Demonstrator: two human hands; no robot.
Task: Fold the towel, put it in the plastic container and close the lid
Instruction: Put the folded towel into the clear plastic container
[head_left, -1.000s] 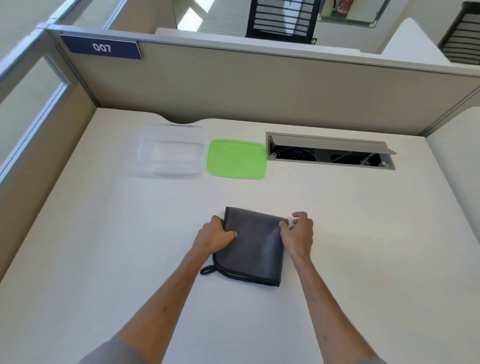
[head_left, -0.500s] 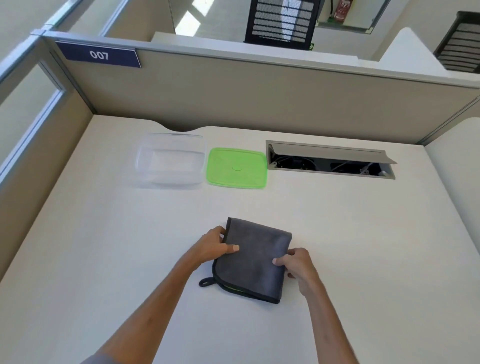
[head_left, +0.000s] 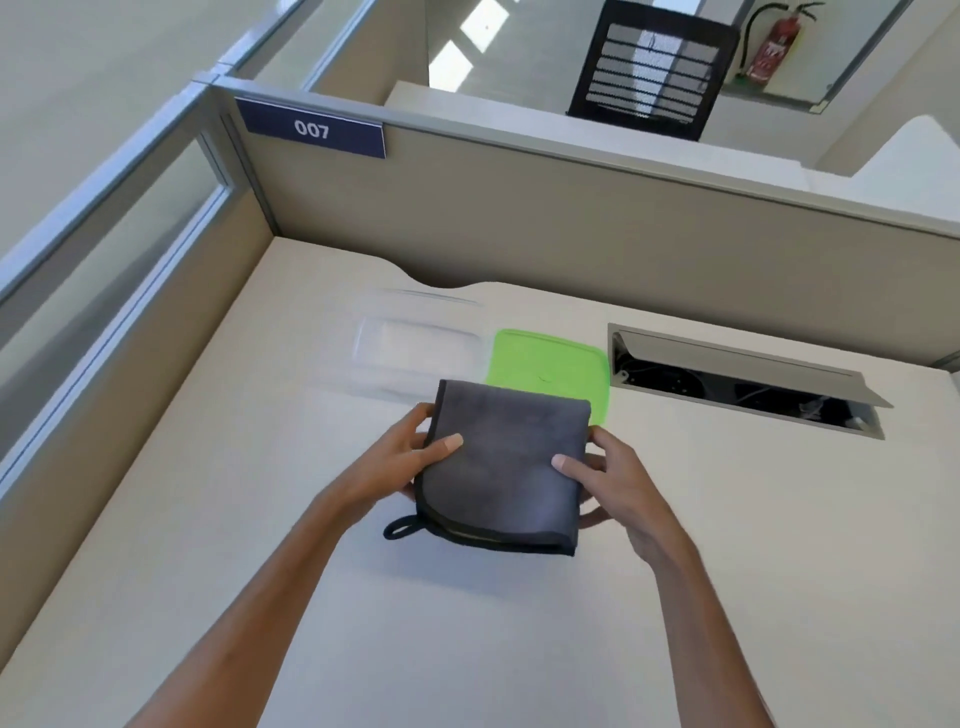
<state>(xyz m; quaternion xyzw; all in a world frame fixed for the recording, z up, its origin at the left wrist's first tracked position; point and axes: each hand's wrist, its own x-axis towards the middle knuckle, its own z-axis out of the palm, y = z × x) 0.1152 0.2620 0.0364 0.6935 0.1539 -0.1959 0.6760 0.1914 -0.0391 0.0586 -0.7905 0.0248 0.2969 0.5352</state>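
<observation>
Above the desk (head_left: 260, 545), both hands grip the folded towel (head_left: 504, 467), loop (head_left: 400, 529) toward the person.

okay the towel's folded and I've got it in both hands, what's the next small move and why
Probably carry the towel forward and a bit left, over the clear container. Both hands grip its sides, the container sits open, and the green lid lies beside it.

Both bare forearms are reaching forward, converging. The left hand (head_left: 400, 460) is pinching the left edge of the folded dark grey microfibre towel (head_left: 504, 467), thumb on top; the right hand (head_left: 610, 480) is gripping its right edge likewise, fingers curling underneath.
</observation>
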